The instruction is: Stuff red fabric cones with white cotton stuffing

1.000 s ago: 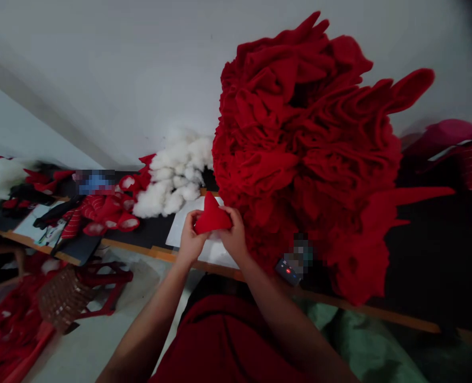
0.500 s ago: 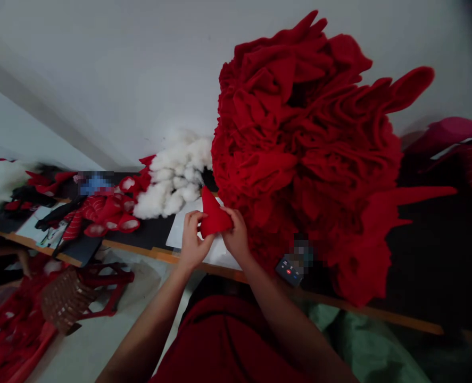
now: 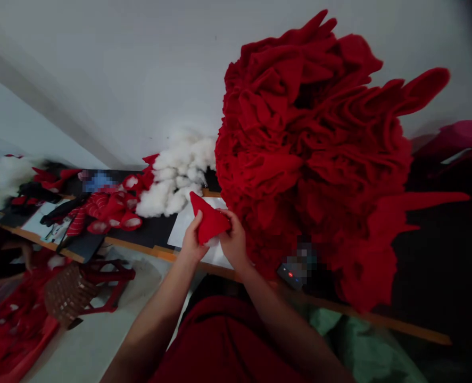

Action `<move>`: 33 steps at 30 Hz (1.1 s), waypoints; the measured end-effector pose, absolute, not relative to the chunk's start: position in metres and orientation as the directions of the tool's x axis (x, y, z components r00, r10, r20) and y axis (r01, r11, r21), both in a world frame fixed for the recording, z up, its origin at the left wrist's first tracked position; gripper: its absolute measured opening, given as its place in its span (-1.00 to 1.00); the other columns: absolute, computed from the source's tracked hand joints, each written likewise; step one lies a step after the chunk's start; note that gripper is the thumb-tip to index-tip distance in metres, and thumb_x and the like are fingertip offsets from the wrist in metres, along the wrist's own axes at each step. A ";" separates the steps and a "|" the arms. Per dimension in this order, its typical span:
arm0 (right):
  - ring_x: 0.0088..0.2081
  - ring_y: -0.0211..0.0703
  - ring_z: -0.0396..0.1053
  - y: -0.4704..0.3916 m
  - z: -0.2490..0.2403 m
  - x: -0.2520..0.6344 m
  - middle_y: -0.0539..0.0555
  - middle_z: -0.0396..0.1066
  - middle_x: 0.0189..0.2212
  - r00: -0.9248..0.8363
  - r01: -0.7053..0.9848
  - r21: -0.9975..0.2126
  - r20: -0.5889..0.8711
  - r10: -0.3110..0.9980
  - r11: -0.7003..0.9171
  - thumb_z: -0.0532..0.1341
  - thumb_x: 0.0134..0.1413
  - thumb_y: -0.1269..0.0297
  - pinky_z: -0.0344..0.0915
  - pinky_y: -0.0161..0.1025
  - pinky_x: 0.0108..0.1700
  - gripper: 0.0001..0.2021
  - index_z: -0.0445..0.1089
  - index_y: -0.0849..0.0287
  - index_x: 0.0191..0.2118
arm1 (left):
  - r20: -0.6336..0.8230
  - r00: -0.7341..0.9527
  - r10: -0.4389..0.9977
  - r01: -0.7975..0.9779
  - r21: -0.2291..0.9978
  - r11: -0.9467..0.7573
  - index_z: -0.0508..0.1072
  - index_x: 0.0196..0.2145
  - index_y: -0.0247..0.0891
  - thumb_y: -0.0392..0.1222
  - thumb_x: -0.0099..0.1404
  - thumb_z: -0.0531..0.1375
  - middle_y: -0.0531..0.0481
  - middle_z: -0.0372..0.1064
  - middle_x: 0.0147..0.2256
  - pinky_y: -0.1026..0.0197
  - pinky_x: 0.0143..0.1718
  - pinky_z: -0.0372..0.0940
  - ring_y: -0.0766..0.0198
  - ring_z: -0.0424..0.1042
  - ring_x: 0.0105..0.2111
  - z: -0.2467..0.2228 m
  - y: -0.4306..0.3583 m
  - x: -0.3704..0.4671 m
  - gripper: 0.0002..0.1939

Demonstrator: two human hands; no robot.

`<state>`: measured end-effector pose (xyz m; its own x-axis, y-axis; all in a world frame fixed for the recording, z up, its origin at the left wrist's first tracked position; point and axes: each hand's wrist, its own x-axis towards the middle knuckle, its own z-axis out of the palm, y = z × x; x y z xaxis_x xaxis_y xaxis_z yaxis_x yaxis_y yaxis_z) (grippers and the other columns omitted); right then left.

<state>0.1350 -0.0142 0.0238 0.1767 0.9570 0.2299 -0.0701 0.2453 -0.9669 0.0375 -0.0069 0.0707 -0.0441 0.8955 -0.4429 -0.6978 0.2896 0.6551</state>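
Note:
Between my two hands is a red pointed fabric piece (image 3: 208, 221), shaped like a small cone hat, its tip pointing up and left. A bit of white shows at its lower edge. My left hand (image 3: 193, 238) grips its left side, thumb against the cloth. On the other side, my right hand (image 3: 233, 242) has its fingers closed on the right corner. Both hands are above a white sheet (image 3: 180, 226) on the dark table. Just behind lies a heap of white stuffing (image 3: 180, 173).
A tall pile of red fabric pieces (image 3: 299, 133) stands right of my hands. A phone (image 3: 290, 274) leans at its foot. Leftward lie stuffed red pieces (image 3: 116, 210). A red stool (image 3: 108, 284) is on the floor, and another person's arm (image 3: 22, 250) shows at far left.
The red piece has tilted left and turned, and white now shows at its lower edge. My left hand has shifted its hold, its thumb now on the cloth. The view has swung slightly.

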 end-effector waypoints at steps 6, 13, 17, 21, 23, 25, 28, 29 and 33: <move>0.03 -0.12 0.20 -0.040 0.027 0.131 0.18 0.27 -0.06 0.021 0.279 -0.765 0.609 0.793 0.581 -0.05 0.09 0.48 0.21 -0.08 0.06 -0.66 0.23 0.16 -0.01 | -0.500 -0.080 0.862 -0.803 0.545 0.242 0.40 -0.45 -0.35 -0.10 0.20 0.09 -0.04 0.44 -0.51 0.23 -0.28 0.34 0.30 0.42 -0.49 0.071 0.006 0.037 -0.75; 0.09 0.01 0.14 -0.023 0.030 0.119 0.27 0.21 0.04 -0.249 0.434 -0.695 0.519 0.817 0.574 -0.05 0.11 0.45 0.18 0.04 0.09 -0.57 0.10 0.29 0.13 | -0.437 0.056 0.898 -0.759 0.566 0.322 0.43 -0.29 -0.35 0.10 0.15 0.09 -0.11 0.46 -0.37 0.08 -0.14 0.31 0.16 0.45 -0.31 0.065 -0.002 0.041 -0.58; 0.05 0.03 0.16 -0.029 0.035 0.122 0.27 0.27 -0.04 -0.240 0.517 -0.637 0.534 0.811 0.573 -0.02 0.08 0.49 0.24 0.06 0.03 -0.60 0.21 0.24 0.06 | -0.454 -0.019 0.891 -0.721 0.624 0.302 0.42 -0.31 -0.35 -0.09 0.12 0.18 -0.08 0.46 -0.39 0.14 -0.17 0.32 0.20 0.45 -0.33 0.067 -0.004 0.040 -0.74; 0.07 0.03 0.14 -0.036 0.032 0.125 0.26 0.25 -0.02 -0.105 0.541 -0.593 0.656 0.747 0.596 -0.03 0.08 0.52 0.22 0.06 0.03 -0.64 0.25 0.24 0.00 | -0.476 -0.082 0.876 -0.732 0.625 0.271 0.40 -0.43 -0.34 -0.19 0.16 0.15 -0.01 0.44 -0.49 0.31 -0.30 0.35 0.36 0.42 -0.50 0.072 -0.001 0.039 -0.86; 0.06 0.03 0.14 -0.034 0.028 0.125 0.28 0.26 -0.04 -0.135 0.532 -0.532 0.715 0.686 0.659 -0.06 0.08 0.54 0.22 0.05 0.03 -0.63 0.24 0.29 0.01 | -0.478 -0.072 0.875 -0.733 0.620 0.279 0.41 -0.41 -0.34 -0.16 0.18 0.13 -0.02 0.45 -0.47 0.28 -0.28 0.35 0.34 0.43 -0.48 0.075 0.000 0.039 -0.83; -0.01 0.01 0.22 -0.030 0.023 0.124 0.28 0.32 -0.10 -0.213 0.531 -0.514 0.689 0.693 0.674 -0.09 0.08 0.53 0.26 0.02 -0.01 -0.61 0.23 0.33 0.02 | -0.484 -0.047 0.874 -0.718 0.624 0.307 0.41 -0.36 -0.36 -0.14 0.17 0.15 -0.05 0.46 -0.43 0.21 -0.21 0.34 0.30 0.45 -0.43 0.077 -0.001 0.041 -0.80; -0.09 0.05 0.26 -0.026 0.021 0.123 0.27 0.37 -0.17 -0.259 0.591 -0.538 0.579 0.773 0.601 -0.05 0.08 0.49 0.27 0.05 -0.06 -0.64 0.29 0.30 -0.01 | -0.441 -0.067 0.895 -0.676 0.680 0.284 0.39 -0.32 -0.35 -0.24 0.08 0.23 -0.04 0.46 -0.40 0.20 -0.18 0.33 0.28 0.45 -0.41 0.079 -0.003 0.046 -0.81; -0.09 0.07 0.25 -0.026 0.022 0.123 0.27 0.37 -0.18 -0.242 0.615 -0.547 0.555 0.796 0.568 -0.03 0.08 0.49 0.27 0.07 -0.07 -0.66 0.32 0.28 -0.05 | -0.424 -0.084 0.902 -0.664 0.699 0.266 0.38 -0.32 -0.34 -0.30 0.05 0.25 -0.03 0.46 -0.40 0.21 -0.20 0.34 0.29 0.45 -0.42 0.079 -0.003 0.047 -0.81; 0.01 0.10 0.17 -0.030 0.028 0.122 0.27 0.32 -0.09 -0.146 0.633 -0.591 0.543 0.827 0.500 0.00 0.08 0.49 0.21 0.10 -0.04 -0.73 0.38 0.23 -0.16 | -0.482 -0.080 0.873 -0.671 0.673 0.311 0.36 -0.42 -0.35 -0.29 0.09 0.21 0.00 0.43 -0.51 0.32 -0.41 0.35 0.35 0.42 -0.54 0.080 0.000 0.048 -0.90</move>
<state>0.1220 -0.0299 0.0280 -0.1458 0.8267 0.5435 0.6335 0.5000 -0.5905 0.0483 -0.0002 0.0799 -0.0795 0.8725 -0.4820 -0.6707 0.3109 0.6735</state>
